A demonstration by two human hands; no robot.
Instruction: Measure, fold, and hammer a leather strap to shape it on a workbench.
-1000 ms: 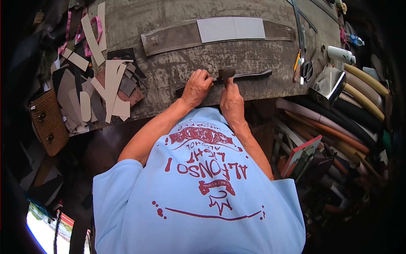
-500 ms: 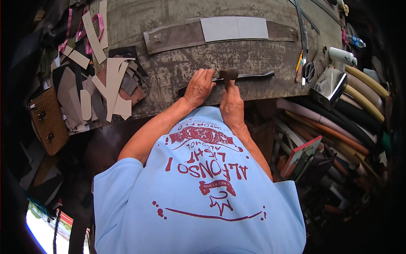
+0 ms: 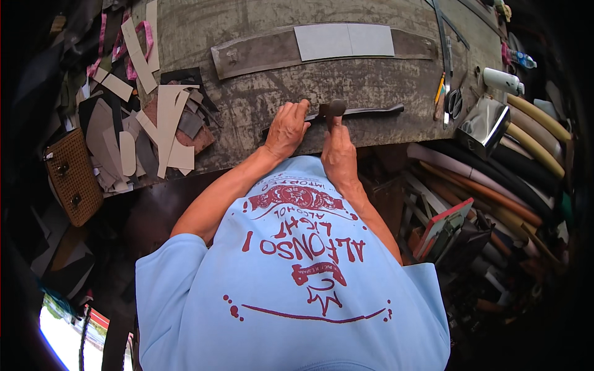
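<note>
A long, narrow dark strip (image 3: 373, 112), which looks like leather, lies near the front edge of the worktable. My left hand (image 3: 288, 128) is closed over its left part, fingers bent and covering some of it. In my right hand (image 3: 339, 153) I grip a hammer (image 3: 336, 108), its round dark head just above the strip's middle, right of my left fingertips. Whether the head touches the strip I cannot tell. My right fingers mostly hide the hammer's handle.
Behind lies a curved brown panel (image 3: 257, 57) under white card (image 3: 343, 41). Leather scraps (image 3: 170, 123) pile up at left beside a woven brown bag (image 3: 73, 176). Scissors (image 3: 455, 104), a pencil (image 3: 440, 88) and a shiny metal can (image 3: 484, 125) sit at right. Rolled material (image 3: 489, 173) fills the lower right.
The hammer's head has shifted very slightly and my left fingers have moved a little left. Both hands keep their hold, and the strip lies nearly the same.
</note>
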